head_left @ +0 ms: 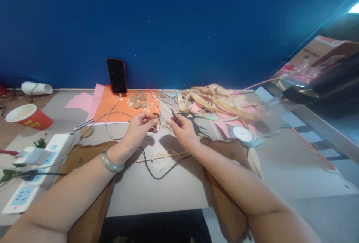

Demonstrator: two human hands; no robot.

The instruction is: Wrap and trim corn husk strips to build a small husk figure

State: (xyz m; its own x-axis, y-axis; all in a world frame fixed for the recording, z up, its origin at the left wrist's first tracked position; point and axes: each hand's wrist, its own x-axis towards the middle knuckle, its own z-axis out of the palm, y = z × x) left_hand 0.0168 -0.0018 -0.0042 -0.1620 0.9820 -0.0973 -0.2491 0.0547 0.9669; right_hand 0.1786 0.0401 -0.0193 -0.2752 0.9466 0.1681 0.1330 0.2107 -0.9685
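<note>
My left hand [142, 125] is closed in a pinch above the table. A small dark and pale bit [157, 120] shows at its fingertips, too small to name. Facing it, a short gap to the right, my right hand [183, 129] is closed around a slim dark pointed tool [175, 116], its tip angled up and away. Whether it is a pair of tweezers I cannot tell. Beneath the hands lie a thin pale stick [166, 156] with whitish scraps and a looped black cord [158, 178]. Small round brown discs [137, 105] rest behind the left hand.
A phone [117, 75] leans on the blue wall, above an orange sheet [110, 104]. Dried husk strips [215, 99] are heaped at the back right, near a ribbon roll [241, 134]. A power strip [24, 194] and a red paper cup [33, 119] are at left.
</note>
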